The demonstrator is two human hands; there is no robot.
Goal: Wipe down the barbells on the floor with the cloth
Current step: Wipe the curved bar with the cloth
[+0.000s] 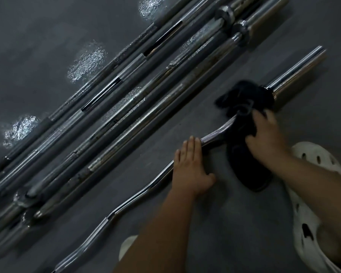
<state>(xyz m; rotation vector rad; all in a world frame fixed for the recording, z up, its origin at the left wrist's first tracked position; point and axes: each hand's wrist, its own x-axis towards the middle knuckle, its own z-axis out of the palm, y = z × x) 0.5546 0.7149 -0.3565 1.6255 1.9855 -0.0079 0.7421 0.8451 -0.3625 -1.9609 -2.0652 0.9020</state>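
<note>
Black cloth (244,103) is bunched in the right hand (264,138): fingers curled into the fabric, pinning it over the curl bar (138,194) just below the chrome sleeve (295,75). That hand is blurred, so exact finger placement is unclear. Left hand (189,164) lies flat, fingers straight and together, palm down on the bar's knurled bend just beside the cloth. It's steadying, not gripping. The two hands are near each other, not touching.

Handling, my read:
- cloth: soft, limp, light. Wraps the shaft easily; the loose tail drags on the floor (224,223).
- bar: steel, stiff, heavy, round, so it will likely roll under a wipe. Hold it at the knurl; polished sections look slippery, and the sleeve may spin.

Curl bar lies diagonally on the grey floor, nearest the person. Straight barbells (126,107) are packed side by side up-left, apart from it; some show dull, spotted stretches. Bright patches (87,62) sit on the floor beyond them: wet or glare, cannot tell. White perforated clog (307,194) at lower right.
</note>
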